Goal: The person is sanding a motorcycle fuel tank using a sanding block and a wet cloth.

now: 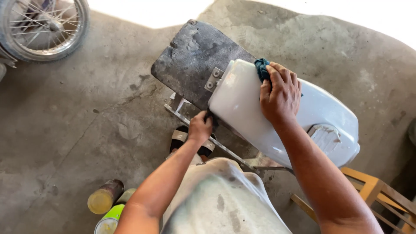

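Wiping the white fuel tank (242, 104) on its metal stand (216, 143).
Right hand (279, 93) presses a blue cloth (261, 68) with fingers together at 1 o'clock; left hand (200, 128) grips the tank's lower edge, so the next stroke probably needs steady pressure.

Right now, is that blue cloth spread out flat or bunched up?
Bunched up. The blue cloth shows as a small wad under the right hand's fingers, pressed against the white fender.

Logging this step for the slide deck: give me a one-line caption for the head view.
Right hand presses a blue cloth on a white fuel tank; left hand grips its lower edge.
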